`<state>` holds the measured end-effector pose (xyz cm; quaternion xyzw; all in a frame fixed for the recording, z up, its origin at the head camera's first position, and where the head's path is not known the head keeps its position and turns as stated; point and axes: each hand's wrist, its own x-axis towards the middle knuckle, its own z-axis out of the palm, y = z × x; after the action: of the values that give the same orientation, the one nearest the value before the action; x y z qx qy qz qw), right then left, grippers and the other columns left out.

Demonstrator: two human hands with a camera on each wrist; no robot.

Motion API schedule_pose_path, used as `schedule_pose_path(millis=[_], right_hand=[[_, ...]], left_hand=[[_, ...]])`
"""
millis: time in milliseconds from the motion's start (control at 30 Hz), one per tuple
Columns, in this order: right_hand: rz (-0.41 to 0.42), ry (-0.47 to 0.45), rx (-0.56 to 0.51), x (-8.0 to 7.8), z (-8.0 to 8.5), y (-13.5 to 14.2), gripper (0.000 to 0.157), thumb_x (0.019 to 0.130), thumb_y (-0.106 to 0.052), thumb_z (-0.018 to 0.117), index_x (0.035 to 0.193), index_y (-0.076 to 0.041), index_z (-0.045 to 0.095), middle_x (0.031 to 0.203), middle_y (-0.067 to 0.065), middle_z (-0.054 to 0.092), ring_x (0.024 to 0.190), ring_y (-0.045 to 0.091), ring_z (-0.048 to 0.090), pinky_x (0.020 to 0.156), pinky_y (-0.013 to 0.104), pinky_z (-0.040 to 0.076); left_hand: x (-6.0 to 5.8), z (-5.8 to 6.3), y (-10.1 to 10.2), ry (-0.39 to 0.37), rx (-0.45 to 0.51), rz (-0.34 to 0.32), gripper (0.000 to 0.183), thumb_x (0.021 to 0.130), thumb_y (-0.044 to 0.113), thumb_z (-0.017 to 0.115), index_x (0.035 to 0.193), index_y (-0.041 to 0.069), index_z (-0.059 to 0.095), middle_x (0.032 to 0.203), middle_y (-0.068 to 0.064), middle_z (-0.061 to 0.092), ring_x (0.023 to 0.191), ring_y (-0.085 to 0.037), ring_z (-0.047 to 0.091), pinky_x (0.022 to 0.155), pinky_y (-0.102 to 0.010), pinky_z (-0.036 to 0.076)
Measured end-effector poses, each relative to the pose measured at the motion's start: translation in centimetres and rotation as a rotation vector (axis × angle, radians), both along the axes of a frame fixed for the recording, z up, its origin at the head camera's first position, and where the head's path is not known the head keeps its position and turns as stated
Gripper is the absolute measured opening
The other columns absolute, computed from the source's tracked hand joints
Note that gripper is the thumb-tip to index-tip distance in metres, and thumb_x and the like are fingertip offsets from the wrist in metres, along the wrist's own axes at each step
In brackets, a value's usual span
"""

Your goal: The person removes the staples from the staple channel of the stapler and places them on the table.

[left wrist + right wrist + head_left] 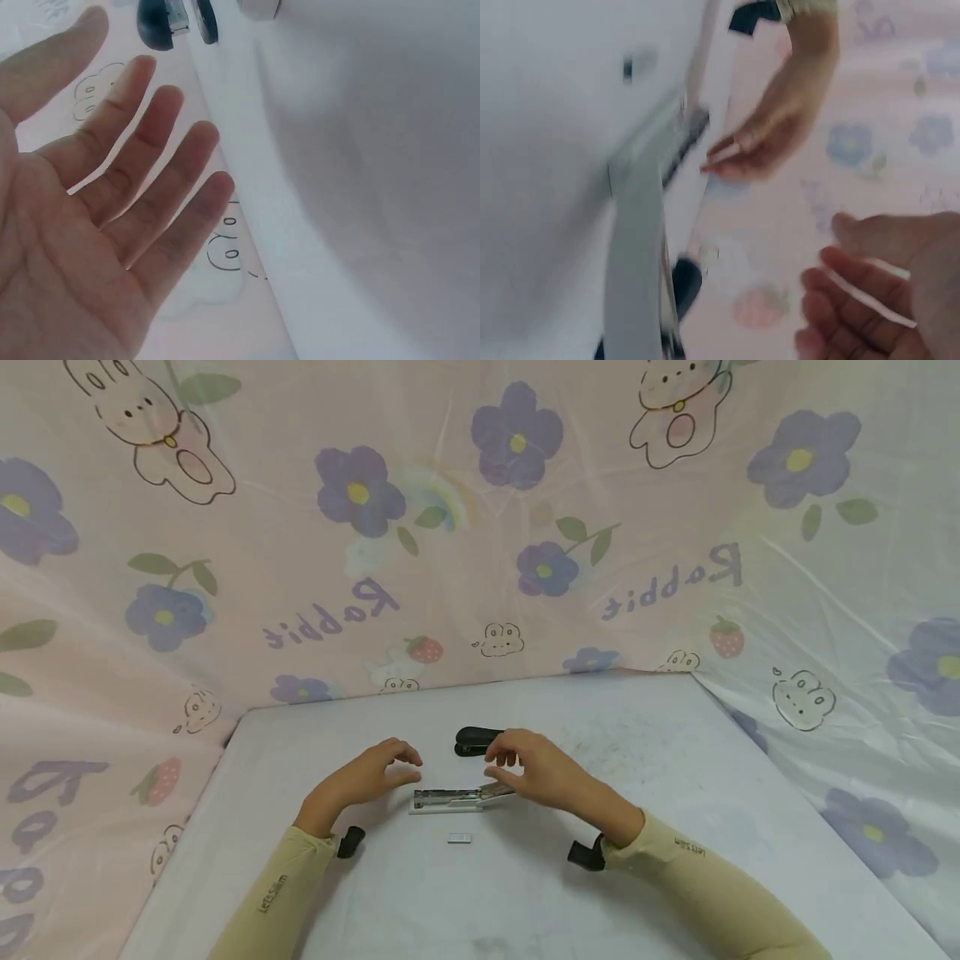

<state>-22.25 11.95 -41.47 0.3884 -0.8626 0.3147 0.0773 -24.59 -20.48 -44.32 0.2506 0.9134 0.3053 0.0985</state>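
Observation:
On the white table lies a light-coloured stapler (447, 800) with its top swung back to the right, baring the metal channel. My left hand (372, 772) hovers beside its left end, holding nothing. The left wrist view shows that hand's fingers (154, 161) spread and relaxed. Above the stapler's raised right part is my right hand (542, 767), which hides some of it in the head view. In the right wrist view this hand (877, 300) is apart from the stapler (634, 247), its fingers loosely bent around nothing. A small grey block, apparently staples (460, 838), lies in front.
Behind the light stapler rests a black stapler (478, 740), partly covered by my right hand. A patterned curtain (480, 560) hangs around the table's back and sides. Dark wrist devices (587, 856) sit at both sleeve cuffs.

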Motion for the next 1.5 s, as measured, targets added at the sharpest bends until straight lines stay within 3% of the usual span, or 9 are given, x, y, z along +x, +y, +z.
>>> schedule_pose_path(millis=[167,333,567,800,1033,1267,1500], right_hand=[[0.057,0.010,-0.057,-4.0,0.6,1.9,0.022,0.091,-0.018,0.076,0.109,-0.011,0.066,0.100,-0.003,0.065,0.087,0.022,0.063,0.076,0.033,0.051],[0.072,-0.063,-0.027,-8.1,-0.9,2.5,0.028,0.091,-0.023,0.077,0.114,-0.012,0.065,0.108,-0.002,0.064,0.095,0.030,0.062,0.084,0.047,0.051],[0.087,-0.169,0.056,-11.4,-3.9,1.6,0.038,0.091,-0.030,0.076,0.121,-0.011,0.062,0.116,0.007,0.064,0.099,0.017,0.058,0.085,0.037,0.050],[0.077,-0.245,0.061,-12.8,-6.1,-0.2,0.043,0.089,-0.033,0.078,0.123,-0.012,0.060,0.109,-0.004,0.060,0.096,0.012,0.057,0.081,0.029,0.052],[0.049,-0.313,0.059,-13.5,-7.7,-1.1,0.039,0.090,-0.032,0.077,0.121,-0.017,0.060,0.109,-0.002,0.061,0.097,0.012,0.057,0.088,0.033,0.049],[0.034,-0.360,0.075,-12.8,-7.3,-1.5,0.040,0.091,-0.034,0.076,0.122,-0.013,0.063,0.115,0.002,0.062,0.102,0.016,0.058,0.091,0.038,0.048],[-0.035,-0.374,0.074,-12.7,-7.3,-1.6,0.040,0.089,-0.040,0.076,0.118,-0.014,0.066,0.113,-0.001,0.064,0.098,0.013,0.058,0.089,0.035,0.048]], left_hand=[[-2.4,0.5,0.8,0.026,-0.036,-0.019,0.036,0.096,0.029,0.070,0.125,0.009,0.061,0.122,-0.005,0.059,0.121,-0.029,0.056,0.103,-0.050,0.043],[-4.9,0.3,2.1,0.030,-0.077,-0.043,0.047,0.093,0.028,0.074,0.131,0.004,0.058,0.124,-0.011,0.059,0.120,-0.031,0.056,0.104,-0.047,0.043],[-7.4,-1.0,4.2,-0.021,-0.131,-0.070,0.052,0.090,0.033,0.077,0.131,0.007,0.058,0.120,-0.008,0.059,0.110,-0.023,0.056,0.097,-0.040,0.046],[-9.0,-1.8,6.4,-0.045,-0.155,-0.065,0.049,0.084,0.034,0.082,0.123,0.011,0.062,0.113,-0.003,0.062,0.103,-0.021,0.057,0.093,-0.038,0.047],[-10.1,-2.6,7.1,-0.025,-0.160,-0.077,0.044,0.082,0.034,0.085,0.115,0.014,0.065,0.104,0.002,0.062,0.092,-0.015,0.056,0.085,-0.034,0.048],[-10.3,-2.9,7.6,-0.020,-0.130,-0.063,0.038,0.077,0.028,0.089,0.104,0.014,0.066,0.097,0.002,0.063,0.090,-0.015,0.057,0.085,-0.034,0.048],[-10.5,-2.7,8.1,-0.025,-0.164,-0.059,0.040,0.077,0.028,0.089,0.106,0.013,0.065,0.097,0.001,0.063,0.090,-0.015,0.056,0.085,-0.036,0.048]])
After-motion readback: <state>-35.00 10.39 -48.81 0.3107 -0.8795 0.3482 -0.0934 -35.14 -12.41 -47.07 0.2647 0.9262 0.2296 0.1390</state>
